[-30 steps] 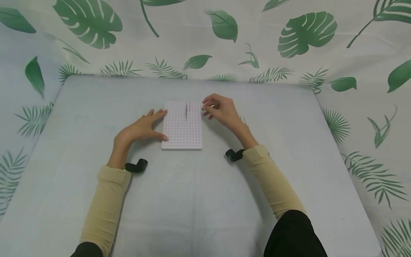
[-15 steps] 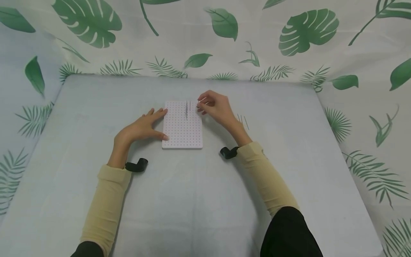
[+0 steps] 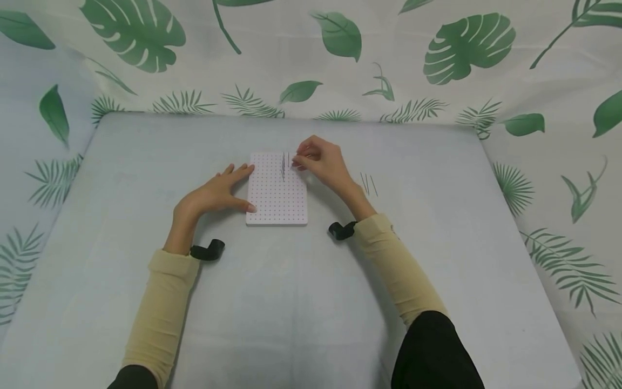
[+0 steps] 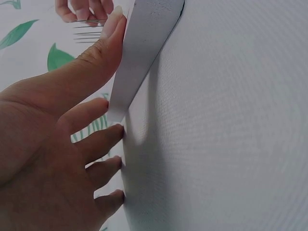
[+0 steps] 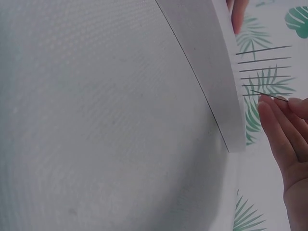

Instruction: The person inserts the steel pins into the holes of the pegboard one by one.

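A white board (image 3: 277,208) with a grid of small holes lies on the table. Several thin dark pins (image 5: 264,58) stand in a row on its upper part. My left hand (image 3: 214,192) is spread at the board's left side, thumb on the near corner and index fingertip on the edge farther up. In the right wrist view, thumb and fingers of my right hand (image 5: 288,139) pinch one more thin pin (image 5: 273,96), held slantwise over the end of the row. In the head view, my right hand hovers above the board's upper right part.
Several loose pins (image 3: 368,185) lie on the table right of the board, beside my right forearm. The table (image 3: 272,302) has a pale cover. A leaf-printed cloth (image 3: 272,59) hangs behind it. Each wrist carries a black camera (image 3: 208,250).
My right hand has moved left from beside the board to over its upper right part, near the standing pins. The loose pins have come into fuller view. My left hand has stayed put.
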`<action>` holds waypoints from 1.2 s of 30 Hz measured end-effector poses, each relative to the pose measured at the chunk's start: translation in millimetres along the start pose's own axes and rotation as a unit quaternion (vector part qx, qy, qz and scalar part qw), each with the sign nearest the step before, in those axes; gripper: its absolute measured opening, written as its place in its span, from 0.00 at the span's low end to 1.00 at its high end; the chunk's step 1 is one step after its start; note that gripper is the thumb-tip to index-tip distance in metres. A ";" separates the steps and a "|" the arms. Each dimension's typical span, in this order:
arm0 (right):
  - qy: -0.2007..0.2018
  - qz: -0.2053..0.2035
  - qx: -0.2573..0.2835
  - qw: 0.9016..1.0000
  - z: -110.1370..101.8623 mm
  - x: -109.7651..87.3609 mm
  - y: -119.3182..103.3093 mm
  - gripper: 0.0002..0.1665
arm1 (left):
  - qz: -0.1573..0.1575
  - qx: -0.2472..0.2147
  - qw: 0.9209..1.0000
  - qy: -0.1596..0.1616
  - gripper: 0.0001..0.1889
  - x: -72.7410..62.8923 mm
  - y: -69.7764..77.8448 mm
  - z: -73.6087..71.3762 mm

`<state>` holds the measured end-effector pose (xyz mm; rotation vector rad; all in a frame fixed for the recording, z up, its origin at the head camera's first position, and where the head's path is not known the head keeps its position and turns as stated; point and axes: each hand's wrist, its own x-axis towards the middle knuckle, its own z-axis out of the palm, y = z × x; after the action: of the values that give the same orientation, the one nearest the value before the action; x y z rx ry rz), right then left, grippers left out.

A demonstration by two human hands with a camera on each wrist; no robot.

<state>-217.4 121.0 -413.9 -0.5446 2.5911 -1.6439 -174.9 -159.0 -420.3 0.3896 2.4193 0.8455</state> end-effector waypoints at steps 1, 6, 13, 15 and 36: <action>-0.001 0.000 0.002 1.000 0.4 -0.3 -1.0 0.10 | 0.000 0.000 1.000 0.000 0.55 -0.1 0.1 0.0; -0.005 0.001 0.004 1.000 2.2 2.2 6.4 0.09 | -0.001 0.002 1.000 0.001 0.55 0.6 -0.6 0.8; -0.007 -0.005 -0.022 1.000 5.0 5.5 12.4 0.08 | 0.003 -0.001 1.000 0.004 0.55 0.4 -1.4 0.3; -0.007 -0.008 -0.032 0.999 5.2 5.9 12.3 0.08 | 0.005 -0.002 1.000 0.005 0.55 0.1 -1.2 0.1; -0.025 -0.018 -0.082 0.996 8.3 4.3 15.5 0.07 | 0.001 -0.002 1.000 0.000 0.55 -1.0 1.7 -0.8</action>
<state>-224.1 118.4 -430.5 -0.6346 2.7103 -1.4135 -174.4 -158.5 -418.3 0.3900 2.4183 0.8510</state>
